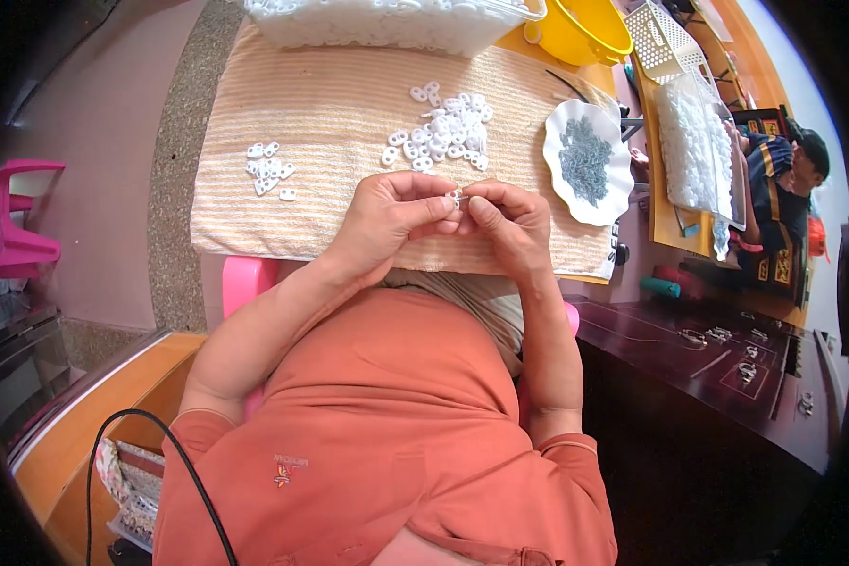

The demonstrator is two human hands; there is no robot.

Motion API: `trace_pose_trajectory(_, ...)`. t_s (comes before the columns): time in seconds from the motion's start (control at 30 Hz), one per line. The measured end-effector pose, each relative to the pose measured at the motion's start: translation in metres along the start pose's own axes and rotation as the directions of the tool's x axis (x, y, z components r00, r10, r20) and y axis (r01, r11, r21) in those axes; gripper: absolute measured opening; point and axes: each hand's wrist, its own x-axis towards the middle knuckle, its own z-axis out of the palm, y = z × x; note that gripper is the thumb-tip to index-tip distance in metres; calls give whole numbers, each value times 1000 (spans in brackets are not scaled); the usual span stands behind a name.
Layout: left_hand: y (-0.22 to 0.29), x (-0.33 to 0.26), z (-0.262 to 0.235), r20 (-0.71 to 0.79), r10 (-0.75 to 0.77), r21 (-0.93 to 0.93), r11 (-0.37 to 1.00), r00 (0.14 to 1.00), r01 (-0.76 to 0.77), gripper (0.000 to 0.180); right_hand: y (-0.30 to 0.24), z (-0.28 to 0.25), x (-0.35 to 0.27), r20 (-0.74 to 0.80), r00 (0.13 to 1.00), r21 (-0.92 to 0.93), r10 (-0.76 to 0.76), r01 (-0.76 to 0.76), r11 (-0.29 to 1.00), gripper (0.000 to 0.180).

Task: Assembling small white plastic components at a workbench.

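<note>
Over the near part of a striped towel (321,104), my two hands meet fingertip to fingertip. My left hand (393,212) is closed, pinching a small white plastic piece (457,197) between thumb and forefinger. My right hand (509,224) also pinches at this piece from the other side; a thin, shiny bit shows there, too small to make out. Just beyond my fingers lies a loose pile of white two-holed plastic pieces (453,127). A smaller group of similar white pieces (268,170) lies to the left. On the right, a white scalloped dish (558,141) holds many small grey metal parts (585,162).
A clear bin (387,30) full of white pieces stands at the far edge, beside a yellow basin (590,33). To the right, another person (774,170) sits by a tray of white pieces (693,141). A pink chair (19,222) is at far left. A black cable (174,443) crosses lower left.
</note>
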Motion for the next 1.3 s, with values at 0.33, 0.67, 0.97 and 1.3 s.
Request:
trace_pose_trajectory(0.33,0,0,0,-8,9,15,1000,1000,-8,17,2,0,1,-1,995,-149,-99,98,984,12)
trace_pose_trajectory(0.67,-2,-1,1,-22,4,22,1000,1000,-3,17,-3,2,-1,26,993,-258,-117,120,959,9)
trace_pose_trajectory(0.97,0,-1,1,-27,-3,0,1000,1000,3,17,-21,-11,8,56,998,-290,-35,50,956,12)
trace_pose_trajectory(1.3,-3,-1,4,-45,-23,39,999,999,25,16,-39,-42,83,-13,962,-893,-272,111,435,23)
